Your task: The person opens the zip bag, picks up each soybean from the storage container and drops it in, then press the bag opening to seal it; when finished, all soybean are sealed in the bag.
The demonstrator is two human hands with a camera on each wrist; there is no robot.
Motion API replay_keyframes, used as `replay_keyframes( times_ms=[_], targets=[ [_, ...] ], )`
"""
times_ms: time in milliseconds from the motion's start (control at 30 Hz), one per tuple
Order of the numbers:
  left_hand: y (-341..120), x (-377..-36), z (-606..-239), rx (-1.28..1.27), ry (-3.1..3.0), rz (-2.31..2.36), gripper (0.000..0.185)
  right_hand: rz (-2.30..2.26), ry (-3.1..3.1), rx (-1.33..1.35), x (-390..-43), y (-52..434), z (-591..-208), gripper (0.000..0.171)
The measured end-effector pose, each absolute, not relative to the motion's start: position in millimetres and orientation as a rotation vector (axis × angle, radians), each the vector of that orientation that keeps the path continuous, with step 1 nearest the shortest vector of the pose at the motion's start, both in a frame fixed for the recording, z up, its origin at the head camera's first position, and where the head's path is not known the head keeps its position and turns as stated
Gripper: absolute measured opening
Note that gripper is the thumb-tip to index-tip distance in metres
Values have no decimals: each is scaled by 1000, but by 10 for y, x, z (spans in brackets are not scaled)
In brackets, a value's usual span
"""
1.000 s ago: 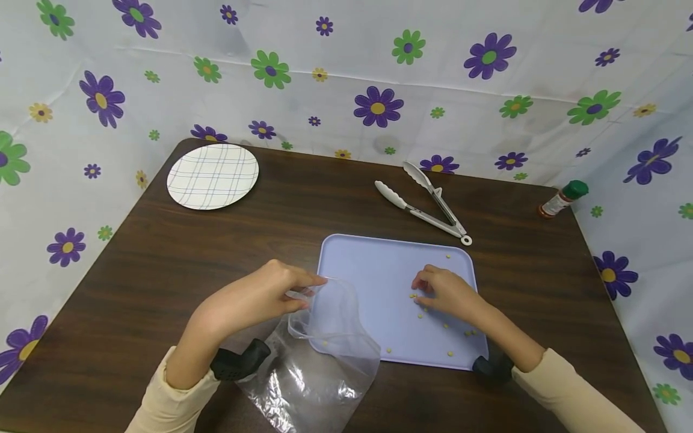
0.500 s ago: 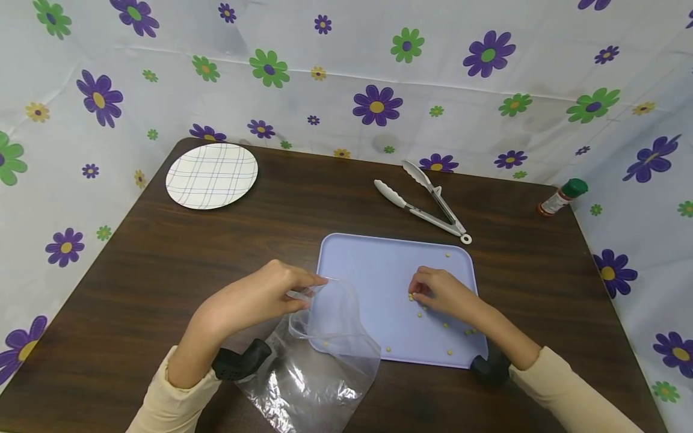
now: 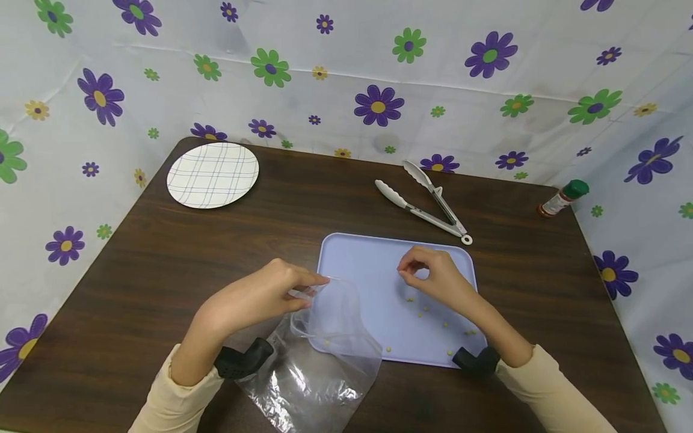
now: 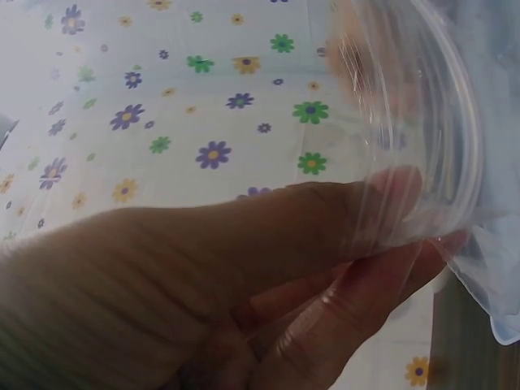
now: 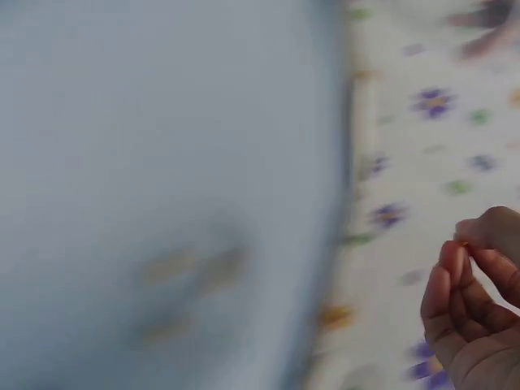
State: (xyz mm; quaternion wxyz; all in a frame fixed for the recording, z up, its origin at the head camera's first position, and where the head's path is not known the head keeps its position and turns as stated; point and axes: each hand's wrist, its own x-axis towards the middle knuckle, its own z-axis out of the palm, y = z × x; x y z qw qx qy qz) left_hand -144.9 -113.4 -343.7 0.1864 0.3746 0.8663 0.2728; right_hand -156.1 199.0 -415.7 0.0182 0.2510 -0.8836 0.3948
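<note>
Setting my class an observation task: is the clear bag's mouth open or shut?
Open: in the head view, the clear bag has its rim looped apart, the left fingers holding one edge.

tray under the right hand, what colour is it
The tray is pale lavender-blue, seen best in the head view.

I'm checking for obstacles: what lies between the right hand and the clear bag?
Only a bare stretch of the lavender tray shows between the right hand and the clear bag in the head view.
</note>
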Motion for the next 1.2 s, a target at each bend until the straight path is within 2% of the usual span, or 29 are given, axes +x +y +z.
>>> replay_keyframes(
  times_ms=[100, 200, 400, 533, 633, 767, 900, 1033, 1200],
  targets=[
    [-1124, -1451, -3431, 1057, 2444, 770, 39, 1528, -2543, 814, -1518, 1769, -3854, 16],
    [-1108, -1453, -3419, 1061, 2440, 786, 39, 1704, -2364, 972, -1452, 1517, -3619, 16],
    [-1073, -1471, -3379, 1112, 2482, 814, 32, 1362, -2257, 1460, -1357, 1103, -3519, 3],
    [-1067, -1478, -3349, 1122, 2512, 794, 26, 1324, -2275, 1488, -1358, 1043, -3563, 5],
    [-1076, -1474, -3340, 1089, 2494, 809, 32, 1551, -2311, 1228, -1430, 1178, -3584, 11],
    [-1093, -1457, -3348, 1045, 2475, 838, 39, 1854, -2325, 529, -1646, 1674, -3707, 20],
    [-1093, -1447, -3363, 1032, 2463, 848, 38, 1826, -2430, -43, -1841, 2281, -4008, 33],
    [-1083, -1447, -3380, 1039, 2457, 848, 38, 1613, -2616, -304, -1880, 2642, -4322, 34],
    [-1067, -1445, -3404, 1051, 2446, 852, 38, 1261, -2743, -365, -1835, 2778, -4550, 23]
  ],
)
